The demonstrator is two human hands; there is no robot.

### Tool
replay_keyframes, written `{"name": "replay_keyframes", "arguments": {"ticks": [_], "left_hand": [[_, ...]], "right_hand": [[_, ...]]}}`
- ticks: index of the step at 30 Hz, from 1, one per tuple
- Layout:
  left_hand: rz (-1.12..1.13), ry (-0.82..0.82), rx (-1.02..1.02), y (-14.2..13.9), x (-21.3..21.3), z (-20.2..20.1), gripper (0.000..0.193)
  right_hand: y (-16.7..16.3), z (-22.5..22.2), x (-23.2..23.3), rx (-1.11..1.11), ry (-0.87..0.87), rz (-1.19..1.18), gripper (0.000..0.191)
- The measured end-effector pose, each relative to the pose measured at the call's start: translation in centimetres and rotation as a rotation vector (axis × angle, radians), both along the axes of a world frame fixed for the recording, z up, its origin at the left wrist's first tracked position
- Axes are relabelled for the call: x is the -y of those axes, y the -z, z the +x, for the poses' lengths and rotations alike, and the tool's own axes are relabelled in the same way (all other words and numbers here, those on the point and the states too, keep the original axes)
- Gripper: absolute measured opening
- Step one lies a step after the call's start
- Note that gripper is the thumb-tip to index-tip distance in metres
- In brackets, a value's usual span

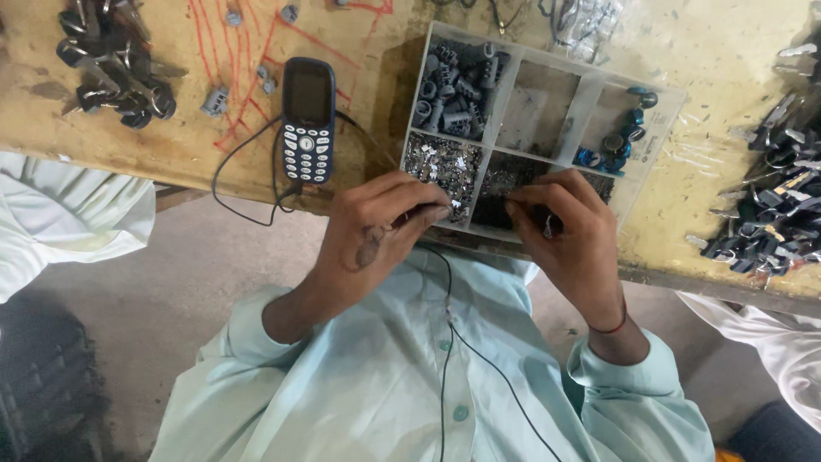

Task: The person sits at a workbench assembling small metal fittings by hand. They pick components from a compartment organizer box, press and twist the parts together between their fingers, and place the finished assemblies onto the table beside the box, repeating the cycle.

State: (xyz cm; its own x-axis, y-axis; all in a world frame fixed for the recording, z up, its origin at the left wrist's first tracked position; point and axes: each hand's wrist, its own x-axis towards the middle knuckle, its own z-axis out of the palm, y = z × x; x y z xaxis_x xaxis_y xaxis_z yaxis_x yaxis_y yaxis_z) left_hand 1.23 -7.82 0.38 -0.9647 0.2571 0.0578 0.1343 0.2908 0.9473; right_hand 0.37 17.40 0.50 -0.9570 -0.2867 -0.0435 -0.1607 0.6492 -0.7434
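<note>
My left hand (376, 227) is closed around a small dark part at the near edge of the workbench, its fingertips just in front of a clear compartment tray (590, 81). My right hand (569, 227) pinches a tiny metal piece over the tray's front compartment of small dark parts (505, 175). The two hands almost meet. The tray also holds grey cylinders (457, 85), small shiny metal bits (440, 162) and blue-black round parts (620, 141).
A dark keypad phone (308, 115) with a black cable lies on the yellowish bench (718, 64) left of the tray. Piles of dark keys sit at far left (111, 64) and far right (778, 214). Pale sleeves of other people show at both sides.
</note>
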Motion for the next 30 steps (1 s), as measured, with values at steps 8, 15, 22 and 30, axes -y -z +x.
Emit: {"name": "replay_keyframes", "arguments": {"ticks": [8, 15, 22, 30], "left_hand": [[-0.026, 0.001, 0.071, 0.2, -0.6, -0.1, 0.013], [-0.016, 0.012, 0.100, 0.1, -0.4, 0.3, 0.012], [0.086, 0.022, 0.244, 1.0, -0.8, 0.6, 0.010], [0.047, -0.128, 0.013, 0.9, -1.3, 1.0, 0.019]], "right_hand": [[0.8, 0.9, -1.0, 0.043, 0.076, -0.103, 0.016], [1.0, 0.8, -0.7, 0.002, 0.064, -0.093, 0.014], [1.5, 1.1, -0.5, 0.082, 0.144, -0.107, 0.010], [1.4, 1.1, -0.5, 0.110, 0.135, -0.150, 0.010]]}}
